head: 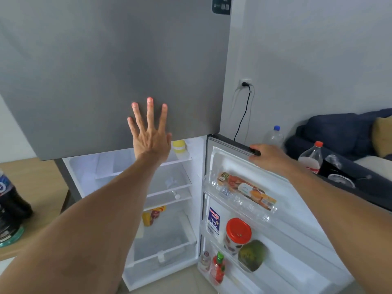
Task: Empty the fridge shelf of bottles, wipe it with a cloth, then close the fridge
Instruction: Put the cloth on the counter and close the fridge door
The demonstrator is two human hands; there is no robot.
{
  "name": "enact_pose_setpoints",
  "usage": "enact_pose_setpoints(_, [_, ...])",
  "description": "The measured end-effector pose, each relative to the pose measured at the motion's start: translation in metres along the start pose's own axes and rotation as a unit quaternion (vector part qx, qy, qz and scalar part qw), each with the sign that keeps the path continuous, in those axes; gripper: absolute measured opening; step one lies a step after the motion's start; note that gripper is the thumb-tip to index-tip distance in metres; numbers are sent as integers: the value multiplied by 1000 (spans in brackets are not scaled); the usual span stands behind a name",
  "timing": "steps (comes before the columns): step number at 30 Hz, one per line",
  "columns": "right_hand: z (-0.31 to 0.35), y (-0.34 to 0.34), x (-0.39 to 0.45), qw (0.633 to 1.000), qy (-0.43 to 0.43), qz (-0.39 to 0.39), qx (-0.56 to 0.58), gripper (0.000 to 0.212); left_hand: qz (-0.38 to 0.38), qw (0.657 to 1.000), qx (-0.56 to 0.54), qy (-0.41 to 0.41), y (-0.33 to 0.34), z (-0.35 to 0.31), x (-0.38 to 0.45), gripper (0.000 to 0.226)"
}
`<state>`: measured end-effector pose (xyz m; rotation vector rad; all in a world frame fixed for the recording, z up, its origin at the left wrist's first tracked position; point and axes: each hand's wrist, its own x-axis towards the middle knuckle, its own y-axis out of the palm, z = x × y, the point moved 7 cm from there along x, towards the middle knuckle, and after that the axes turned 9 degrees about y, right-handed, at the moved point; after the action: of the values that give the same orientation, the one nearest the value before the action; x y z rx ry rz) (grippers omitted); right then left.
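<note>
Door racks: I see a sauce bottle [217, 270], a red-lidded jar [237, 235], a milk carton [213, 222] and a flat packet [247, 190] in the open lower door [297, 230].
Surface, left: a dark cola bottle [10, 206] stands on the wooden surface [42, 187].
Shelves: the glass fridge shelf [169, 179] is bare; a yellow-capped bottle [179, 146] stands on the shelf above.
Right hand [266, 155]: my grip is closed over the door's top edge.
Left hand [149, 132]: fingers spread wide, palm flat on the grey upper door [106, 60], holding nothing.
Sofa, right: two bottles [310, 160] rest by the dark sofa [339, 132].
</note>
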<state>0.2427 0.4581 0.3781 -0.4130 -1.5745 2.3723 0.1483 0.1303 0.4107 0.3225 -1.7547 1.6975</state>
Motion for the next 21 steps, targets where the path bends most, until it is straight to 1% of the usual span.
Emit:
enact_pose_setpoints(4, [5, -7, -3, 998, 13, 63, 2, 42, 4, 1000, -2, 17, -3, 5, -3, 84])
enact_pose_setpoints(6, [6, -8, -10, 995, 22, 88, 42, 30, 7, 999, 4, 31, -8, 7, -5, 83])
enact_pose_setpoints(7, [6, -8, -13, 991, 25, 104, 77, 28, 10, 999, 11, 37, -9, 10, -7, 82])
enact_pose_setpoints(8, [8, -6, -18, 984, 28, 131, 118, 30, 12, 999, 20, 42, -11, 13, -9, 82])
enact_pose_setpoints(11, [16, 0, -35, 953, 39, 208, 216, 55, 19, 999, 36, 35, -17, 31, -18, 81])
enact_pose_setpoints(13, [25, 4, -44, 944, 25, 221, 242, 61, 23, 999, 37, 29, -20, 44, -24, 81])
enact_pose_setpoints(14, [29, 7, -46, 945, 17, 214, 248, 62, 25, 999, 36, 25, -23, 52, -27, 81])
enact_pose_setpoints(16, [37, 14, -56, 957, 5, 166, 240, 64, 29, 999, 37, 18, -27, 68, -35, 80])
enact_pose_setpoints(18, [47, 23, -68, 980, -35, 99, 167, 77, 32, 999, 38, 12, -32, 86, -42, 80])
enact_pose_setpoints(19, [53, 28, -76, 989, -62, 69, 119, 79, 34, 999, 37, 9, -34, 94, -46, 80])
enact_pose_setpoints(20, [59, 35, -86, 991, -90, 46, 84, 77, 34, 999, 33, 6, -35, 103, -50, 81])
enact_pose_setpoints(21, [64, 42, -95, 990, -111, 39, 74, 73, 33, 999, 30, 3, -36, 111, -53, 81])
